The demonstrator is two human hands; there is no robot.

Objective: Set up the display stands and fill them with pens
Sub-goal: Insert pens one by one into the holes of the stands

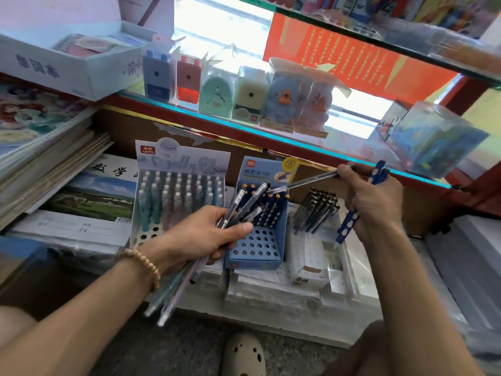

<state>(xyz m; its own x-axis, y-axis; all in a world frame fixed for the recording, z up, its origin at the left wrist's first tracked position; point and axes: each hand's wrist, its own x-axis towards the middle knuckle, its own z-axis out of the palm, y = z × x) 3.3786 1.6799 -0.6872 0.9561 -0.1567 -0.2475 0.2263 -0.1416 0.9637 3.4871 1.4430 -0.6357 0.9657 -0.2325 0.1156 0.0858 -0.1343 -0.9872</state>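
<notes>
Right grip (371, 196): closed, two items held. Slim dark pen (311, 181) pinched at its rear end between thumb and forefinger, long axis near horizontal, slightly tilted, tip directed left toward the blue stand (256, 249). Blue spotted pen (348, 225) clamped across the palm by the remaining fingers, long axis steeply diagonal, lower end down-left, upper end projecting above the knuckles.

Left grip (206, 234): closed around a mixed bundle of pens (244, 207), upper ends fanned up-right over the blue stand, lower ends trailing down-left past the wrist. Beaded bracelet (146, 263) on that wrist.

Blue stand: just below and left of the slim pen's tip, back rows filled with dark spotted pens, front rows of holes vacant. Pale stand (151, 234) adjoining on its left side, mostly filled, a few vacant holes at the front left corner. Third cluster of dark pens (315, 210) to the right of the blue stand, directly beneath the right grip; holder beneath it not clearly discernible.

Stands carried on wrapped stock (271, 291) beneath the glass shelf (271, 137), not on a bench.

Assessment: right grip the nearer to the dark cluster and to the blue stand's vacant front rows. Slim pen lying crosswise to the upright holes; rotation to near vertical judged necessary before insertion. Destination stand for that pen not determinable.
</notes>
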